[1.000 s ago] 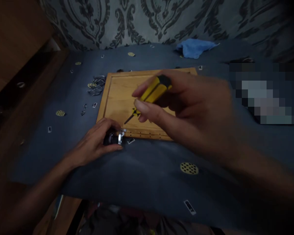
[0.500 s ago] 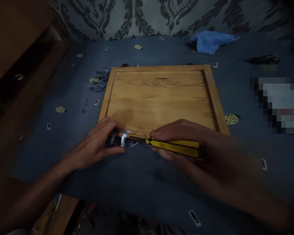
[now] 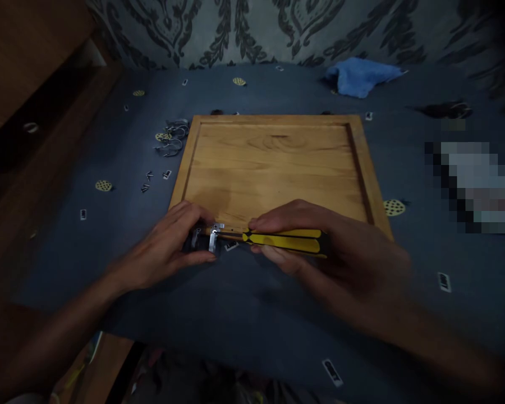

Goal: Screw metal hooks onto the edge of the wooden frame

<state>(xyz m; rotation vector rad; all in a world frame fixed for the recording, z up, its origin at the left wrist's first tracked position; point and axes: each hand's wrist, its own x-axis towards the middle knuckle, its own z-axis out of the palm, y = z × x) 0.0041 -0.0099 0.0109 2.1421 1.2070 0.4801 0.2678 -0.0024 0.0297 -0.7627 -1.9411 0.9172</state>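
While the left hand (image 3: 174,241) pinches a metal bracket (image 3: 212,241) at the wooden panel's (image 3: 278,168) near left edge in the head view, the right hand (image 3: 345,247) grips a yellow screwdriver (image 3: 286,240), tip at the bracket, whose fastening looks unfinished; screws (image 3: 145,188) and fittings (image 3: 170,148) lie loose leftward. Blue patterned cloth (image 3: 244,325) spreads beneath; an ornate wall (image 3: 210,33) stands behind.

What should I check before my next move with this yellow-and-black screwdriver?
1. Yellow-and-black screwdriver gripped in right hand: ok.
2. Dark metal shaft reaching the shiny metal bracket: ok.
3. Shaft's tip fully seated: cannot tell, too small.
4. Left hand beside the bracket at the light-brown framed wooden panel's near edge: ok.
5. Left hand's hold firm: cannot tell.
6. Small silvery fasteners apart from both hands: ok.
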